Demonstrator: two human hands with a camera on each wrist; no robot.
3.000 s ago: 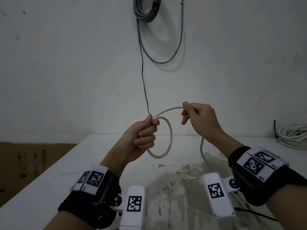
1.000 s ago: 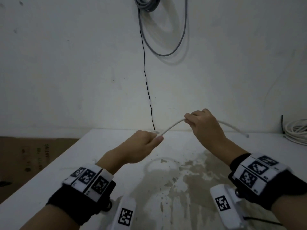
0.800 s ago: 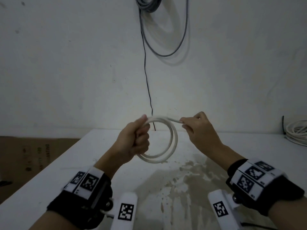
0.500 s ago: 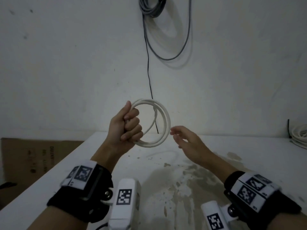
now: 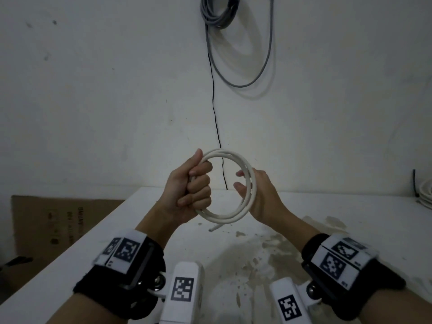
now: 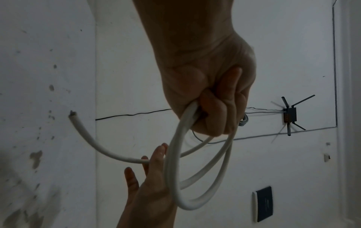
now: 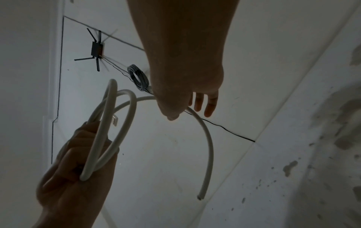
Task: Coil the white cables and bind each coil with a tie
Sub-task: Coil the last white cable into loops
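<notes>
Left hand (image 5: pixel 189 191) fisted around the white cable coil (image 5: pixel 230 215); right hand (image 5: pixel 258 197) flat-fingered against its rim.

Cable coil (image 5: pixel 230 216): plain white. Table (image 5: pixel 350 213) white w/ grey-brown blotchy stains nr its front-centre. Wristbands (image 5: pixel 121 274) black, w/ white tags, black square codes. Above table: grey cable bundle (image 5: pixel 218 14), thin black wire (image 5: pixel 214 101). Left of table: brown cardboard (image 5: pixel 58 220).

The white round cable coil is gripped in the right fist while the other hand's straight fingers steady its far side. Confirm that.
Wrong hand. The head view shows the left hand gripping the white round cable coil in its fist, and the right hand steadying the far side with straight fingers. The rest stands.
</notes>
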